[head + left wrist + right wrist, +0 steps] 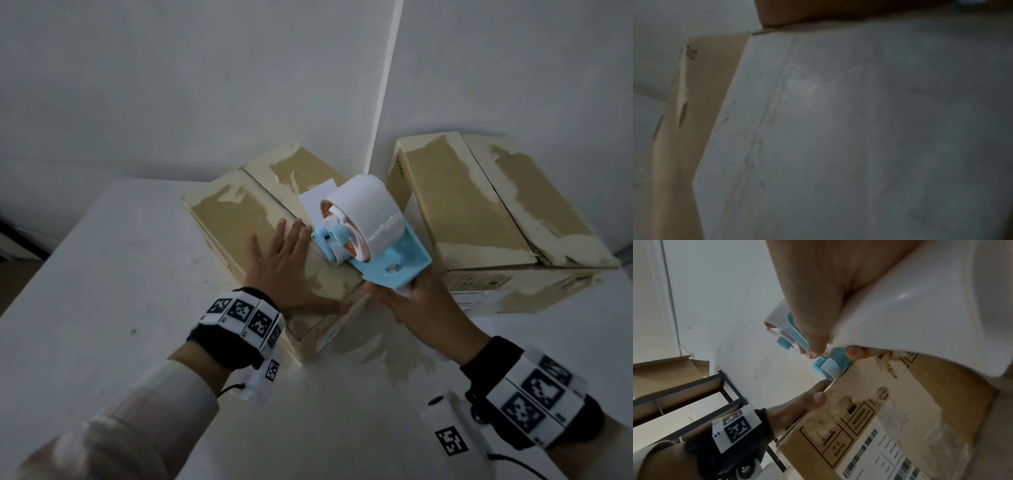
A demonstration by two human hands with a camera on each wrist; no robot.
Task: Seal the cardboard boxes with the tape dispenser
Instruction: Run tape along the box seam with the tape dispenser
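A worn cardboard box [233, 219] lies on the white table [102, 274], its two top flaps closed. My left hand [287, 260] presses flat on the near flap with fingers spread, and its thumb [816, 400] reaches over the box's edge. In my right hand [407, 301] is the white handle [920, 308] of a light blue tape dispenser [390, 260] with a big white tape roll [366, 212]. The dispenser's front end [830, 368] sits over the box's top by the flap seam. A white strip [318, 198] lies on the box beyond the roll.
A second closed cardboard box [479, 212] stands to the right against the wall. White walls meet in a corner [380, 137] just behind both boxes. A dark metal shelf [725, 395] with cardboard on it shows in the right wrist view. The left wrist view is dim and blurred.
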